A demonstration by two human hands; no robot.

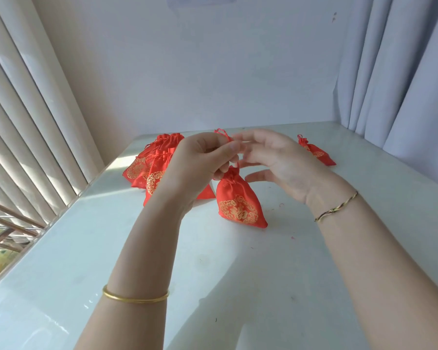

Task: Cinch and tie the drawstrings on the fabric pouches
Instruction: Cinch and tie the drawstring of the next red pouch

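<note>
Soft, light pouch (238, 200) just below the hands; cord (223, 134) pinched by left hand (200, 157), right hand (283, 162) spread loosely alongside. Likely slippery satin; better gripped by cord near the neck.

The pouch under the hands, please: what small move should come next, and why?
Probably the right hand should pinch the drawstring loop and pull it tight. The pouch neck is gathered, the left hand pinches the cord, and the right hand's fingers are open.
</note>
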